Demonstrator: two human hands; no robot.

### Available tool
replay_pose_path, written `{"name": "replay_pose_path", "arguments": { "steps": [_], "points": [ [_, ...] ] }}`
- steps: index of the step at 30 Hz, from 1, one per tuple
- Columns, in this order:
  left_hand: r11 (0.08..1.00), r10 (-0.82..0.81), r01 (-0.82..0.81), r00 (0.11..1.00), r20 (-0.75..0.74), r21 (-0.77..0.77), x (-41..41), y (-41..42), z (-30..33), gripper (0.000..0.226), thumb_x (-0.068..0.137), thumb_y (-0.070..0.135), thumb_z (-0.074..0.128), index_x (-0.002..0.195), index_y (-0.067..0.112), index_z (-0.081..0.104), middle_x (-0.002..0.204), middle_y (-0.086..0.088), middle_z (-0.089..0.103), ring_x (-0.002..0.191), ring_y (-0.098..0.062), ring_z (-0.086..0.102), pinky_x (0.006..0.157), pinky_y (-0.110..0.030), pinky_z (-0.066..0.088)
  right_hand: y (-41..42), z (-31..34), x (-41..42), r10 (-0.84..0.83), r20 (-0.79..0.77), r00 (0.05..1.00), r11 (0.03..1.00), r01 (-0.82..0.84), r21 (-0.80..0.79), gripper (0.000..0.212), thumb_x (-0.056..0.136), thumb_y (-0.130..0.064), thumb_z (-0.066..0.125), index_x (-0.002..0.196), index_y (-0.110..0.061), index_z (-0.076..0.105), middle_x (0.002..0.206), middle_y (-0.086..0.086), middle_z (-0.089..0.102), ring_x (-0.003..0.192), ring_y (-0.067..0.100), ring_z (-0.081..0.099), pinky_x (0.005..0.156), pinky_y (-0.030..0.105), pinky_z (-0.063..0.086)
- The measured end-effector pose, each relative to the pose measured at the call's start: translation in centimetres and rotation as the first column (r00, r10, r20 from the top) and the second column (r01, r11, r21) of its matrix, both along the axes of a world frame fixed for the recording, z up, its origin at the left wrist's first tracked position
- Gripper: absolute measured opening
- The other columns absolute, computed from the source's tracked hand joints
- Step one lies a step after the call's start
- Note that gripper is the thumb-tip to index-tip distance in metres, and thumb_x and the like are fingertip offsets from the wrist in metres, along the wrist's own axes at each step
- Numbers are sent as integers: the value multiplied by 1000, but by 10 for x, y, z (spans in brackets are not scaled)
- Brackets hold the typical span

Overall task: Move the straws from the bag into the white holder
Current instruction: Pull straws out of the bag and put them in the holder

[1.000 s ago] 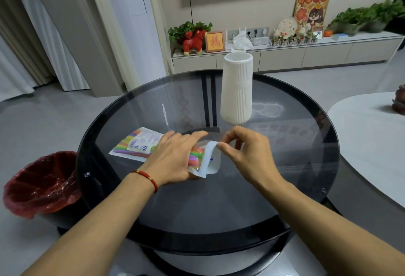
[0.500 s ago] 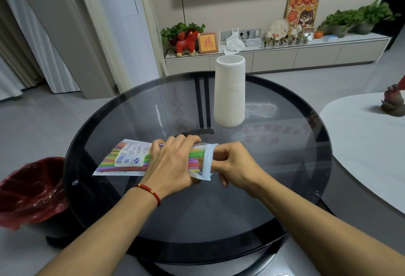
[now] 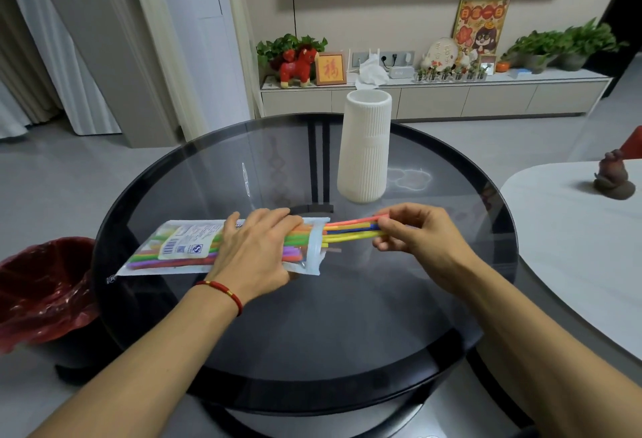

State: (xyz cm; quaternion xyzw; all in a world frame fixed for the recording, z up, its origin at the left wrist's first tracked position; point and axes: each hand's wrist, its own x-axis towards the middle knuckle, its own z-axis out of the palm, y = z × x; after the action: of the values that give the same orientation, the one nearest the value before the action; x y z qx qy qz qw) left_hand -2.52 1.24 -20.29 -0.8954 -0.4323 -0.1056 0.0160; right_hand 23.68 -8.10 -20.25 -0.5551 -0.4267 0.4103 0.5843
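Observation:
A clear plastic bag [image 3: 180,250] of coloured straws lies on the round glass table [image 3: 312,316], its open mouth facing right. My left hand [image 3: 257,246] presses flat on the bag near that mouth. My right hand [image 3: 417,232] pinches several straws [image 3: 351,231], red, yellow, blue and green, drawn partway out of the bag to the right. The tall white ribbed holder [image 3: 364,145] stands upright on the table just behind the hands, with nothing visible in its open top.
A bin lined with a red bag [image 3: 41,284] stands on the floor at the table's left. A white table [image 3: 573,239] with a small brown figurine [image 3: 613,177] is close on the right. A low cabinet with plants and ornaments runs along the far wall.
My right hand went from the bag's mouth to pulling a bunch of straws out to the right. My left hand stayed on the bag, holding it down.

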Motion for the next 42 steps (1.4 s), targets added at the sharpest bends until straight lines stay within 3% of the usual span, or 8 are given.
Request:
{"name": "replay_pose_path", "arguments": {
  "steps": [5, 7, 11, 17, 23, 28, 31, 42],
  "points": [
    [982, -133, 144, 986, 95, -124, 11, -16, 8, 100, 69, 96, 34, 153, 45, 19, 158, 14, 32, 148, -16, 23, 118, -66, 12, -4, 0, -4, 77, 127, 989, 997, -79, 10, 11, 95, -6, 71, 102, -1, 79, 86, 21, 79, 75, 28, 76, 71, 29, 63],
    [978, -102, 138, 971, 214, -159, 22, -20, 7, 77, 82, 85, 30, 147, 44, 33, 149, 17, 43, 141, -9, 31, 117, -62, 17, -4, 2, -6, 118, 146, 982, 992, -124, 35, 12, 94, -9, 73, 102, -4, 80, 86, 17, 80, 76, 28, 78, 72, 29, 63],
    [990, -85, 96, 990, 111, -100, 29, -15, 2, 40, 87, 55, 51, 124, 39, 50, 129, 16, 53, 124, -14, 46, 114, -63, 21, -6, 11, 9, 92, 163, 982, 990, -108, 93, 10, 90, -16, 78, 97, -12, 84, 86, 15, 80, 74, 28, 78, 69, 27, 63],
    [997, -16, 18, 1000, 26, -71, 38, -16, 0, 20, 97, 38, 42, 114, 28, 44, 120, 4, 47, 112, -22, 47, 109, -63, 27, -11, 14, 20, -21, -263, 964, 985, 66, 161, 18, 78, -24, 82, 86, -8, 81, 79, 9, 75, 64, 19, 69, 60, 23, 56],
    [999, 50, -50, 999, 6, -12, 48, -24, 0, 20, 100, 30, 43, 118, 22, 42, 121, -2, 48, 112, -24, 48, 109, -58, 31, -7, 12, -41, 135, -524, 841, 991, -111, 78, 115, 44, -81, 81, 129, -6, 63, 98, 8, 69, 70, 14, 61, 55, 24, 47],
    [999, 31, -30, 999, 31, -29, 47, -28, 0, 20, 98, 34, 44, 115, 23, 43, 119, 0, 49, 111, -22, 49, 108, -55, 32, 4, 11, -54, -101, -255, 962, 988, 127, 86, 43, 95, -26, 71, 103, 16, 64, 74, 15, 57, 58, 18, 49, 46, 24, 41],
    [997, 57, -58, 998, -26, -50, 42, -26, -1, 23, 98, 37, 42, 117, 23, 44, 121, 0, 49, 113, -24, 48, 108, -58, 32, 6, 18, -32, -307, -247, 919, 945, 326, 36, 21, 93, -6, 66, 80, 10, 64, 70, 20, 46, 52, 16, 40, 47, 25, 31],
    [1000, 21, -22, 996, -90, -16, 45, -37, -4, 25, 102, 35, 40, 123, 22, 41, 131, -4, 45, 119, -27, 46, 109, -60, 30, 1, 14, -45, -236, -196, 952, 972, 234, -31, 26, 99, -15, 58, 81, -2, 71, 66, 12, 64, 47, 14, 54, 39, 22, 39]
  ]
}}
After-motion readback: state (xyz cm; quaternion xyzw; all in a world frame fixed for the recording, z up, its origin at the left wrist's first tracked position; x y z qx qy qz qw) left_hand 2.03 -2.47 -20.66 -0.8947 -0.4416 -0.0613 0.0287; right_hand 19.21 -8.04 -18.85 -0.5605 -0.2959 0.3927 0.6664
